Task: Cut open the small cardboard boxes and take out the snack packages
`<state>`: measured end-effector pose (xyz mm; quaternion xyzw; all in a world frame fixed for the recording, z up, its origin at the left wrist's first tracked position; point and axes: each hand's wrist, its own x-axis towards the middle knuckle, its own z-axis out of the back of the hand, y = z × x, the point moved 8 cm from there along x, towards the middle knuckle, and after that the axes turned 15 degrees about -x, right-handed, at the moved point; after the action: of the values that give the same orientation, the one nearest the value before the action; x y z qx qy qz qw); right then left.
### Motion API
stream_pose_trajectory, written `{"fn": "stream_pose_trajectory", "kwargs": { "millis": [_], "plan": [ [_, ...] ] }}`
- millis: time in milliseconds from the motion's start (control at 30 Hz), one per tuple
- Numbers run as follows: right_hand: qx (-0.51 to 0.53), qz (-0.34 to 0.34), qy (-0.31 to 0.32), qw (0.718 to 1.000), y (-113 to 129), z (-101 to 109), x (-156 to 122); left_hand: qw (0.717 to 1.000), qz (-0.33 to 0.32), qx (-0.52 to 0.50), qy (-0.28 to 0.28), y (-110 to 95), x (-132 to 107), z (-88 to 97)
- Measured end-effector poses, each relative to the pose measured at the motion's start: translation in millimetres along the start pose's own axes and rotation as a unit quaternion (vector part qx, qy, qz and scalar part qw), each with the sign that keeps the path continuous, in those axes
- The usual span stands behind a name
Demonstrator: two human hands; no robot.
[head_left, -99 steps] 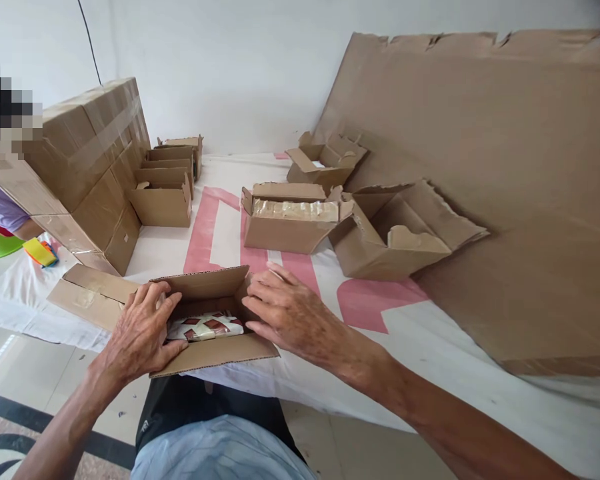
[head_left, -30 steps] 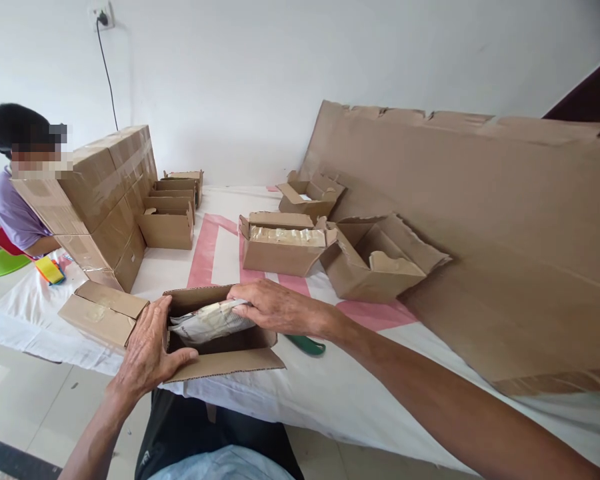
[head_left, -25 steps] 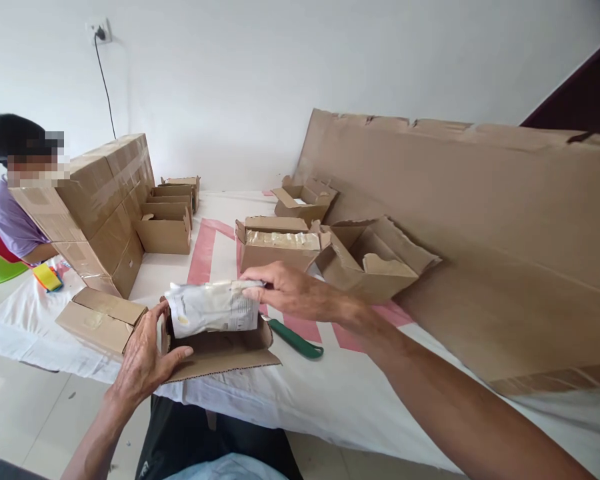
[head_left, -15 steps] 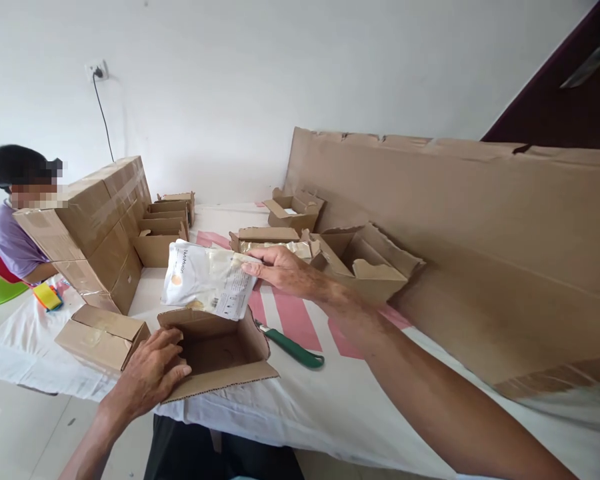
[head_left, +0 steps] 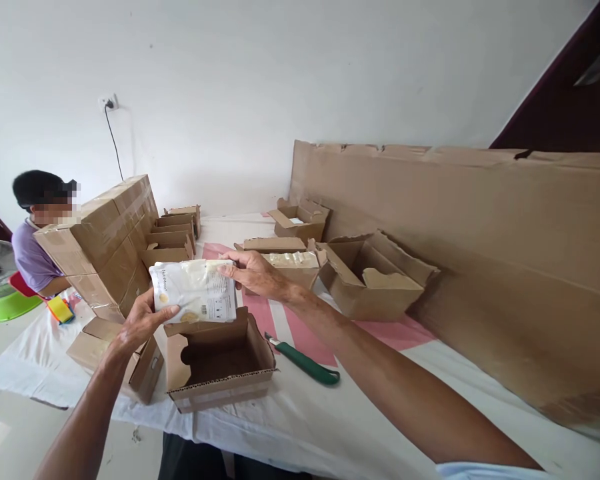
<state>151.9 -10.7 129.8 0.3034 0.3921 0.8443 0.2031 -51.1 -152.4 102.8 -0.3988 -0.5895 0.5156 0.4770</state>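
Observation:
Between my two hands is a white printed pouch (head_left: 193,291), perhaps several stacked together. My left hand (head_left: 147,313) grips its left end with the thumb across the front. At the other end, my right hand (head_left: 255,272) pinches the upper right corner. Just below the pouch stands an open cardboard box (head_left: 225,398), its visible inside bare. A green-handled cutter (head_left: 307,365) lies on the cloth right of that box. To the left, partly behind my left forearm, sits another small carton (head_left: 147,370).
Taped cartons (head_left: 97,240) are stacked at left, beside a seated person (head_left: 35,247). Further back stand upright open boxes (head_left: 170,243), a box of pouches (head_left: 293,267) and an open box (head_left: 380,293). A large cardboard sheet (head_left: 455,233) leans at right. A tape dispenser (head_left: 61,310) lies at left.
My left hand has left the open box's edge and taken the pouch's left end. The pouch has moved left, my right hand still on it. The camera view has shifted slightly.

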Motion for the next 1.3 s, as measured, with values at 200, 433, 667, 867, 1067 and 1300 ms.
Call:
{"fn": "stream_pose_trajectory", "kwargs": {
  "millis": [200,433,667,867,1067,1300],
  "plan": [
    [0.052,-0.067,-0.068,0.994,-43.3,-6.2,8.7,0.994,-0.036,-0.018,-0.101,5.1,13.3,19.5],
    [0.038,-0.082,0.004,0.996,-62.4,-43.7,17.0,0.991,-0.04,-0.041,-0.117,12.7,37.7,24.4],
    [-0.027,-0.112,0.005,0.993,-90.4,-46.8,33.9,0.999,0.027,-0.016,-0.033,40.3,70.3,27.3],
    [-0.04,-0.147,0.026,0.988,-118.6,-58.7,50.8,0.995,0.086,0.049,-0.024,69.7,106.3,45.9],
    [-0.029,-0.18,0.036,0.983,-150.3,-74.9,57.6,0.99,0.125,0.061,-0.013,96.5,123.9,50.5],
    [-0.019,-0.199,0.023,0.98,-182.0,-89.9,53.1,0.983,0.171,0.072,-0.003,126.2,134.5,54.8]
  ]
}}
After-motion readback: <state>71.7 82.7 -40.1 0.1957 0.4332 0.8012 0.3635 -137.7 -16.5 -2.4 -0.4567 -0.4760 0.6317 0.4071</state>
